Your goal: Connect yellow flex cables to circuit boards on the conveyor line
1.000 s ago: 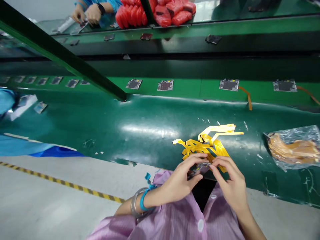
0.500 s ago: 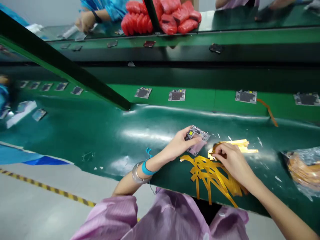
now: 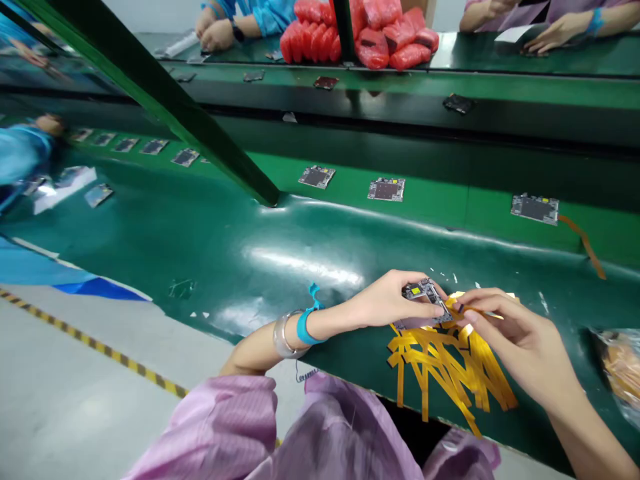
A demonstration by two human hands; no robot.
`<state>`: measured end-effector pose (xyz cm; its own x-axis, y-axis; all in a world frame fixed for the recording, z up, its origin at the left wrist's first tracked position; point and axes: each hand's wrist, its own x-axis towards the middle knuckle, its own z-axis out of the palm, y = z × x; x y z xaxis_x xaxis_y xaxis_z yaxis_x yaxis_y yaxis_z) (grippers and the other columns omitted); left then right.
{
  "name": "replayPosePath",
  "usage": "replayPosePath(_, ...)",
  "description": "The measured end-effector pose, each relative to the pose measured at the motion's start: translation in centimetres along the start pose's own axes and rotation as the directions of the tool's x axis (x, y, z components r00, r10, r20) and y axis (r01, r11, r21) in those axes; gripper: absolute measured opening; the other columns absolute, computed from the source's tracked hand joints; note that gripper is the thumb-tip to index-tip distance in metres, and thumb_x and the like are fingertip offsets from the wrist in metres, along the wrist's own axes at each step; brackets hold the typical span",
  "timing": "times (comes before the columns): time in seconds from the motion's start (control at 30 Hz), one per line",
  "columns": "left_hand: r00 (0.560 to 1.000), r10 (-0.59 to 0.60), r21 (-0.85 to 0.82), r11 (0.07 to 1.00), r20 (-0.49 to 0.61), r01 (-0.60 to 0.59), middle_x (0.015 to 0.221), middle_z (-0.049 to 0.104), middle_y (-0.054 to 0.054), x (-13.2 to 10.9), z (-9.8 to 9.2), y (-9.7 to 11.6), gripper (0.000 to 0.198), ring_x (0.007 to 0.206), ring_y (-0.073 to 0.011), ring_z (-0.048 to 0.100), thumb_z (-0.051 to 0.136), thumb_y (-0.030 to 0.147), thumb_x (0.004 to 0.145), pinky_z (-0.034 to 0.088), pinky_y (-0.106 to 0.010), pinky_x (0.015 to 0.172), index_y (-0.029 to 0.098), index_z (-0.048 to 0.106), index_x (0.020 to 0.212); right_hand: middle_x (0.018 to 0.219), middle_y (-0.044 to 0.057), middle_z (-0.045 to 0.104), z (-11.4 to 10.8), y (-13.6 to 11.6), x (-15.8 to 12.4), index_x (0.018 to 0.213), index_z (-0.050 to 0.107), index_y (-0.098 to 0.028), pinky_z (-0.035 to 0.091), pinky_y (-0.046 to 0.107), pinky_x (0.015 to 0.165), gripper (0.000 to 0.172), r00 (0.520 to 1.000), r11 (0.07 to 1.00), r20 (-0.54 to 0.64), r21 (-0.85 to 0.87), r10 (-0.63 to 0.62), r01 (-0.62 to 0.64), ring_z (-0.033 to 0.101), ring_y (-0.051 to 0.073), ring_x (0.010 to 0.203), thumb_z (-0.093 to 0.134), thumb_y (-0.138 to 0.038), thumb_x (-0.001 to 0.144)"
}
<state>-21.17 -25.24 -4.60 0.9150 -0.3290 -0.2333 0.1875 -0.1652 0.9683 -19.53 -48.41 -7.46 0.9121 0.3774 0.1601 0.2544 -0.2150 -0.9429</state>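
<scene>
My left hand (image 3: pixel 395 298) grips a circuit board (image 3: pixel 425 293) by its edges, tilted above the green mat, with a yellow sticker on its upper left part. Pinched between the thumb and fingers of my right hand (image 3: pixel 520 333) is an orange flat ribbon cable (image 3: pixel 467 309). The cable's dark end is close to the board's right edge; I cannot tell whether they touch. Below both hands a loose pile of ribbon cables (image 3: pixel 425 360) lies spread at the mat's front edge. On my left wrist are a blue wrist strap (image 3: pixel 306 328) and a clear bangle.
Several circuit boards lie along the green strip, one (image 3: pixel 535 208) with an orange cable attached. A slanting green post (image 3: pixel 200 133) crosses at left. A plastic bag of cables (image 3: pixel 623 370) sits at right. Red wrapped bundles (image 3: pixel 370 33) and co-workers' hands are across the line.
My right hand has lifted a ribbon cable from the pile and brought it to the board's right edge. My left hand has turned the board toward it. The whole view has shifted.
</scene>
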Motion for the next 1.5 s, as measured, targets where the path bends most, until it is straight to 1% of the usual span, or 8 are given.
replayPosePath(0.07, 0.998, -0.036, 0.008, 0.999, 0.045, 0.036, 0.083, 0.069, -0.003, -0.4, 0.5, -0.1, 0.033, 0.068, -0.0115, 0.059, 0.075, 0.039, 0.08, 0.046, -0.023, 0.061, 0.016, 0.073, 0.103, 0.105, 0.008, 0.073, 0.1, -0.6, -0.6, 0.08, 0.072, -0.024, 0.061, 0.033, 0.078, 0.022, 0.995, 0.998, 0.088, 0.042, 0.044, -0.048, 0.071, 0.024, 0.091, 0.073, -0.044, 0.088)
replayPosePath(0.13, 0.993, -0.085, -0.007, 0.996, 0.084, 0.086, 0.077, 0.067, -0.002, -0.8, 0.8, -0.2, 0.03, 0.062, -0.0097, 0.055, 0.075, 0.04, 0.081, 0.044, -0.022, 0.057, 0.014, 0.073, 0.095, 0.101, 0.008, 0.075, 0.3, -0.9, -1.0, 0.082, 0.073, -0.022, 0.062, 0.033, 0.076, 0.021, 0.986, 0.992, 0.131, 0.059, 0.102, -0.11, 0.072, 0.023, 0.084, 0.072, -0.043, 0.089)
replayPosePath(0.33, 0.982, -0.088, -0.02, 0.996, 0.169, 0.092, 0.067, 0.058, 0.002, -1.2, 1.0, -0.5, 0.031, 0.055, -0.0072, 0.046, 0.073, 0.044, 0.083, 0.036, -0.021, 0.051, 0.014, 0.07, 0.088, 0.093, 0.007, 0.076, 0.3, -1.0, -2.0, 0.082, 0.075, -0.022, 0.061, 0.029, 0.069, 0.019, 0.974, 0.983, 0.163, 0.069, 0.156, -0.169, 0.072, 0.022, 0.08, 0.072, -0.04, 0.089)
replayPosePath(0.73, 0.982, -0.073, 0.079, 0.995, 0.175, 0.059, 0.07, 0.058, 0.002, -0.7, 1.1, -0.7, 0.028, 0.058, -0.0077, 0.048, 0.069, 0.043, 0.085, 0.035, -0.02, 0.051, 0.015, 0.064, 0.082, 0.09, 0.004, 0.075, -0.3, -0.9, -2.1, 0.085, 0.075, -0.025, 0.06, 0.029, 0.066, 0.015, 0.975, 0.994, 0.201, -0.063, 0.098, -0.087, 0.071, 0.02, 0.076, 0.066, -0.035, 0.092)
replayPosePath(0.9, 0.987, -0.046, 0.147, 0.989, 0.157, 0.022, 0.065, 0.051, 0.004, -0.6, 1.2, -0.9, 0.033, 0.057, -0.0071, 0.043, 0.071, 0.044, 0.083, 0.034, -0.019, 0.05, 0.015, 0.061, 0.074, 0.084, 0.003, 0.074, -0.7, -1.6, -1.4, 0.085, 0.075, -0.026, 0.057, 0.029, 0.057, 0.017, 0.946, 0.981, 0.298, -0.18, 0.125, -0.074, 0.07, 0.021, 0.07, 0.063, -0.035, 0.092)
replayPosePath(1.07, 0.983, -0.053, 0.244, 0.97, 0.177, 0.008, 0.061, 0.053, 0.004, -0.3, 1.0, 0.1, 0.033, 0.056, -0.0075, 0.044, 0.068, 0.044, 0.084, 0.03, -0.021, 0.05, 0.015, 0.062, 0.07, 0.074, 0.002, 0.071, -0.7, -1.9, -0.4, 0.079, 0.072, -0.024, 0.054, 0.028, 0.053, 0.021, 0.922, 0.975, 0.367, -0.218, 0.125, -0.045, 0.067, 0.019, 0.061, 0.059, -0.033, 0.092)
replayPosePath(1.33, 0.994, -0.036, 0.317, 0.948, 0.107, 0.001, 0.063, 0.052, 0.005, 0.1, 1.0, 0.2, 0.021, 0.058, -0.0078, 0.042, 0.07, 0.035, 0.078, 0.027, -0.021, 0.05, 0.015, 0.065, 0.076, 0.083, 0.003, 0.073, -0.7, -2.2, 0.3, 0.084, 0.074, -0.022, 0.056, 0.029, 0.065, 0.023, 0.883, 0.966, 0.426, -0.237, 0.199, -0.104, 0.069, 0.02, 0.074, 0.057, -0.033, 0.096)
replayPosePath(1.5, 0.994, -0.064, 0.268, 0.963, 0.091, 0.038, 0.062, 0.049, 0.005, 1.5, 1.0, 0.3, 0.023, 0.058, -0.0084, 0.042, 0.069, 0.036, 0.076, 0.029, -0.02, 0.05, 0.015, 0.062, 0.072, 0.111, 0.004, 0.074, -1.8, -2.0, 0.9, 0.105, 0.077, -0.026, 0.058, 0.034, 0.089, 0.02, 0.847, 0.974, 0.482, -0.088, 0.224, -0.208, 0.07, 0.024, 0.102, 0.065, -0.038, 0.095)
